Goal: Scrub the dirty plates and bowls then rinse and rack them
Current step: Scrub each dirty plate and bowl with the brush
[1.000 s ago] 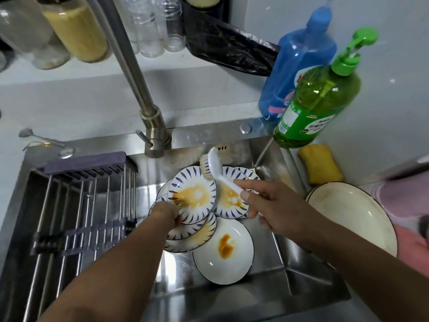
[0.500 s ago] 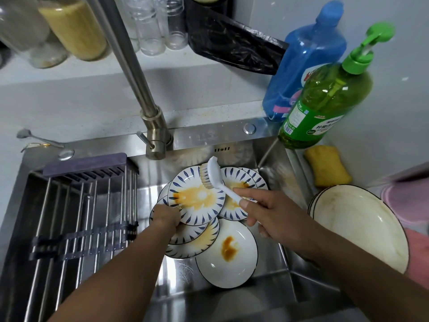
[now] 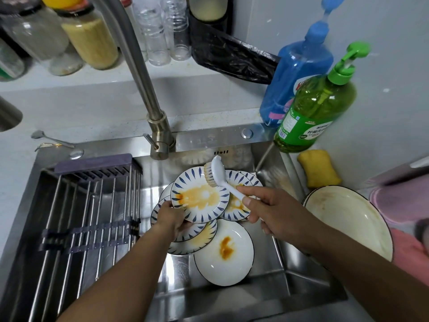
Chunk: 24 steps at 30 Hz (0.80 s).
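Observation:
My left hand [image 3: 171,217] grips the lower left rim of a blue-leaf-patterned plate [image 3: 200,194] smeared with orange sauce, tilted up above the steel sink [image 3: 234,298]. My right hand [image 3: 271,213] holds a white dish brush [image 3: 218,175] by its handle; the bristles touch the plate's upper right edge. Several more patterned plates lie stacked underneath. A plain white plate [image 3: 224,254] with an orange stain lies in front of them. A large cream bowl [image 3: 348,219] stands on the counter to the right.
A metal drying rack [image 3: 76,217] fills the sink's left half. The faucet [image 3: 144,89] rises behind the plates. A green soap bottle [image 3: 318,105], a blue bottle [image 3: 299,73] and a yellow sponge [image 3: 319,168] stand at the back right. Jars line the shelf behind.
The brush head has swung from above the plates onto the held plate's upper right edge. The sauce on the plate looks more spread. My left hand keeps its grip.

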### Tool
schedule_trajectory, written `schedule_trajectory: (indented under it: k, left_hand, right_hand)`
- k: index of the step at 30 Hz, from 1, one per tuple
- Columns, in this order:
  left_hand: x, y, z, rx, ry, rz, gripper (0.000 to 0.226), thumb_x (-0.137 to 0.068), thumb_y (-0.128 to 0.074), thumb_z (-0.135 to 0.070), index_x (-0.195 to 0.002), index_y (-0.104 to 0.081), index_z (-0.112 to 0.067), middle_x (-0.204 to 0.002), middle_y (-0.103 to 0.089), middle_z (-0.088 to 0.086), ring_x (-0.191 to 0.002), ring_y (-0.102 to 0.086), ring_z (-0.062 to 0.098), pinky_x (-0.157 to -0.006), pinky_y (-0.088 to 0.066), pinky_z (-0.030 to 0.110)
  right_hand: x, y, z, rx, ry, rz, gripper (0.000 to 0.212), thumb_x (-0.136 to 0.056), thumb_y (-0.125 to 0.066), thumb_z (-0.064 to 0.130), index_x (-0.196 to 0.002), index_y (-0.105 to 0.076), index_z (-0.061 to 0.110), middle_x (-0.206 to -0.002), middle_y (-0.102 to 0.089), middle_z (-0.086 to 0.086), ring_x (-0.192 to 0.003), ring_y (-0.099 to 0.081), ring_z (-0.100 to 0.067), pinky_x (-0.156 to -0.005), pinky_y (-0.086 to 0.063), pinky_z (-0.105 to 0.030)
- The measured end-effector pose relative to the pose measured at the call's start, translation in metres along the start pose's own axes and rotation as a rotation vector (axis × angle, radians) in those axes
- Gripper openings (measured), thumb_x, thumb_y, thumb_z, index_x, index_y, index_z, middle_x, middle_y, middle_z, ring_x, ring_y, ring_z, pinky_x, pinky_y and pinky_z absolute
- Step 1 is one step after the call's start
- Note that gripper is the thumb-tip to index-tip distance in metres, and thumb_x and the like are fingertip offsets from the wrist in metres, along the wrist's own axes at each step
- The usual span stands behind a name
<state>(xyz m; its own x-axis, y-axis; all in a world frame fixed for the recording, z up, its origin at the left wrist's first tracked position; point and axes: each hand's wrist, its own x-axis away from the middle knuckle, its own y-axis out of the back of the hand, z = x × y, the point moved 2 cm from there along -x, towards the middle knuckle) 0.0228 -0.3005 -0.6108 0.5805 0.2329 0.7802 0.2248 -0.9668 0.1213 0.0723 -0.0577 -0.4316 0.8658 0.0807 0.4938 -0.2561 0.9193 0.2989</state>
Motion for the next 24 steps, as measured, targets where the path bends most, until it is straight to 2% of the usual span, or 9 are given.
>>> schedule_trajectory:
  k: [7,11,13,16,17,20,22,24]
  left_hand:
    - [0.029,0.004,-0.002,0.053,-0.006,0.056,0.024,-0.098,-0.062,-0.004,-0.119,-0.057,-0.014,-0.114,-0.07,0.016,-0.089,-0.075,0.035,-0.062,-0.064,0.041]
    - [0.064,0.01,0.0,0.08,-0.025,0.069,0.024,-0.099,-0.062,-0.006,-0.119,-0.051,-0.013,-0.108,-0.069,0.017,-0.084,-0.074,0.034,-0.054,-0.062,0.037]
    - [0.085,0.012,0.0,0.125,-0.033,0.109,0.026,-0.098,-0.062,-0.006,-0.12,-0.05,-0.013,-0.105,-0.07,0.016,-0.084,-0.073,0.032,-0.058,-0.063,0.038]
    - [0.122,0.011,-0.008,0.229,-0.033,0.224,0.024,-0.098,-0.057,0.003,-0.116,-0.053,-0.013,-0.099,-0.072,0.014,-0.075,-0.074,0.027,-0.052,-0.061,0.036]
    - [0.134,0.01,-0.012,0.261,-0.033,0.271,0.024,-0.098,-0.054,0.006,-0.114,-0.056,-0.013,-0.095,-0.075,0.012,-0.075,-0.074,0.026,-0.052,-0.061,0.036]
    - [0.166,0.008,-0.025,0.322,-0.048,0.401,0.029,-0.099,-0.047,0.01,-0.114,-0.059,-0.012,-0.083,-0.079,0.008,-0.079,-0.075,0.032,-0.059,-0.065,0.041]
    - [0.185,0.009,-0.032,0.339,-0.074,0.478,0.032,-0.098,-0.044,0.013,-0.116,-0.058,-0.009,-0.087,-0.08,0.01,-0.081,-0.077,0.033,-0.063,-0.065,0.043]
    - [0.204,0.009,-0.037,0.333,-0.103,0.535,0.035,-0.096,-0.043,0.016,-0.119,-0.058,-0.007,-0.092,-0.08,0.011,-0.081,-0.078,0.031,-0.061,-0.065,0.042]
  right_hand:
    - [0.006,0.0,-0.004,0.083,0.024,-0.015,0.033,-0.103,-0.057,0.026,-0.134,-0.063,0.032,-0.066,-0.061,0.001,-0.042,-0.05,0.0,-0.046,-0.041,-0.016]
    - [0.012,0.002,-0.003,0.324,0.068,-0.045,0.033,-0.102,-0.055,0.03,-0.132,-0.064,0.038,-0.069,-0.062,0.013,-0.064,-0.063,-0.006,-0.056,-0.043,-0.015]
    - [0.017,0.004,0.0,0.465,0.085,-0.069,0.034,-0.102,-0.051,0.029,-0.133,-0.064,0.035,-0.082,-0.066,0.015,-0.075,-0.061,-0.005,-0.067,-0.044,-0.019]
    - [0.028,0.008,0.007,0.666,0.095,-0.116,0.037,-0.102,-0.046,0.03,-0.136,-0.061,0.035,-0.123,-0.069,0.007,-0.106,-0.062,-0.013,-0.092,-0.049,-0.031]
    - [0.032,0.009,0.01,0.743,0.103,-0.124,0.036,-0.103,-0.045,0.03,-0.135,-0.06,0.035,-0.126,-0.067,0.006,-0.109,-0.062,-0.015,-0.094,-0.05,-0.033]
    - [0.042,0.014,0.024,0.994,0.102,-0.115,0.033,-0.103,-0.043,0.022,-0.13,-0.061,0.028,-0.119,-0.068,0.004,-0.105,-0.063,-0.017,-0.082,-0.05,-0.031]
    - [0.051,0.018,0.037,1.059,0.088,-0.158,0.034,-0.102,-0.044,0.021,-0.131,-0.06,0.031,-0.121,-0.068,0.004,-0.109,-0.062,-0.02,-0.083,-0.048,-0.031]
    - [0.06,0.02,0.054,1.093,0.112,-0.206,0.033,-0.1,-0.047,0.022,-0.127,-0.06,0.035,-0.117,-0.069,0.004,-0.108,-0.062,-0.023,-0.081,-0.048,-0.032]
